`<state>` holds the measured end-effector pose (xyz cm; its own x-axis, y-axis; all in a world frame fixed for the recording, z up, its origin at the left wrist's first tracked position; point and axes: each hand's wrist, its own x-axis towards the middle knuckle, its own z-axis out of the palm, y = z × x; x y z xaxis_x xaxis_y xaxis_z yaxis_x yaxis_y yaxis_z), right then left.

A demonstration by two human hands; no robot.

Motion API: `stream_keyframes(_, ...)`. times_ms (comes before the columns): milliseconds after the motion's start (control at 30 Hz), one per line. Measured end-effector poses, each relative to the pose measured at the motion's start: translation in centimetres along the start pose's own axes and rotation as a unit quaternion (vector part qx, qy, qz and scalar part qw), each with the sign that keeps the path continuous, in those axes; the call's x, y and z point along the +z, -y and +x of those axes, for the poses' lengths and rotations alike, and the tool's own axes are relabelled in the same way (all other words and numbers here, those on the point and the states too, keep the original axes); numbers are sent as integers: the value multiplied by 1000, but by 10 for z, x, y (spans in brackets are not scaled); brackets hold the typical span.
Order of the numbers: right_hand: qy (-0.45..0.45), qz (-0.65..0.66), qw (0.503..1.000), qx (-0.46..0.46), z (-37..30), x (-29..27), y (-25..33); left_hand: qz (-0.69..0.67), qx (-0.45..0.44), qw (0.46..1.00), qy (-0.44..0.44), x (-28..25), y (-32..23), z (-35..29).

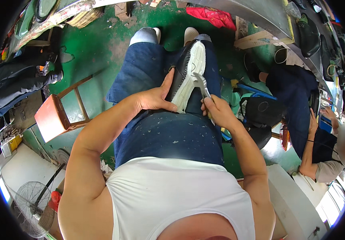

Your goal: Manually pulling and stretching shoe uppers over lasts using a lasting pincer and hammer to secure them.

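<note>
A black shoe with a pale, bare sole (191, 74) lies sole up along my lap, its toe pointing away from me. My left hand (156, 97) holds it at the near end, with the thumb on the sole's edge and the fingers along the dark upper. In my right hand (218, 111) is a metal-headed hammer (201, 85), gripped by the handle. The hammer head is over the right side of the sole; I cannot tell whether it touches. Light scraps dot the blue cloth (168, 134) over my lap.
On the right a co-worker (296, 90) sits close by, next to a black bag (262, 110). A red-topped stool (52, 116) stands at left, with a wire fan (34, 204) nearer. A metal-edged bench (256, 14) runs along the far right, carrying dark shoes (309, 36). Red cloth (212, 17) lies ahead.
</note>
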<state>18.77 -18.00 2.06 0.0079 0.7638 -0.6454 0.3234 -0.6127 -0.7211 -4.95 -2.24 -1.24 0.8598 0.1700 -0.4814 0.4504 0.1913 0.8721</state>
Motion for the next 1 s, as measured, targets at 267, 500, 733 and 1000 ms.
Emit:
stream_keyframes(267,-77,29,987,-138,-6,4,27,40,12,999,0,-8,2,3)
stream_keyframes(500,2,49,999,-13,3,-18,10,-58,-5,952,-300,-16,15,75)
stream_keyframes(733,-484,312,800,-169,-22,-137,-9,-152,-34,945,-287,-23,-23,103)
stream_keyframes(1000,-531,181,826,-52,-24,-227,-14,-133,82,895,-417,-54,-103,40)
